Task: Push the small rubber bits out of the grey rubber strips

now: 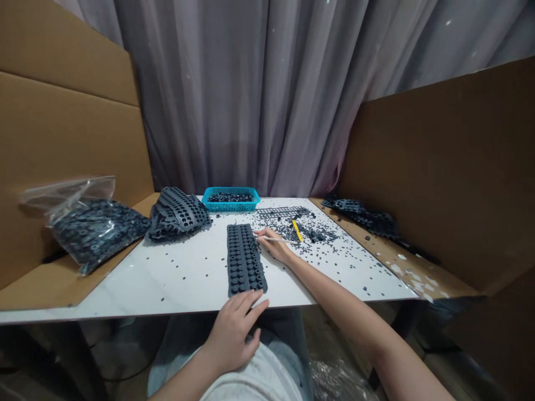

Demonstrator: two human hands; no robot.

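A dark rubber sheet with rows of round raised pieces lies lengthwise before me on the white table. My left hand rests at its near end, fingers stretched out and fingertips on the edge. At the sheet's upper right side, my right hand is closed around a thin white stick, its tip at the raised pieces. Small dark bits are scattered thickly to the right of that hand, with a yellow strip among them.
Behind the sheet stands a blue basket of dark pieces. Stacked perforated sheets and a clear bag of dark pieces lie left. More sheets lie right. Cardboard walls flank the table; a curtain hangs behind.
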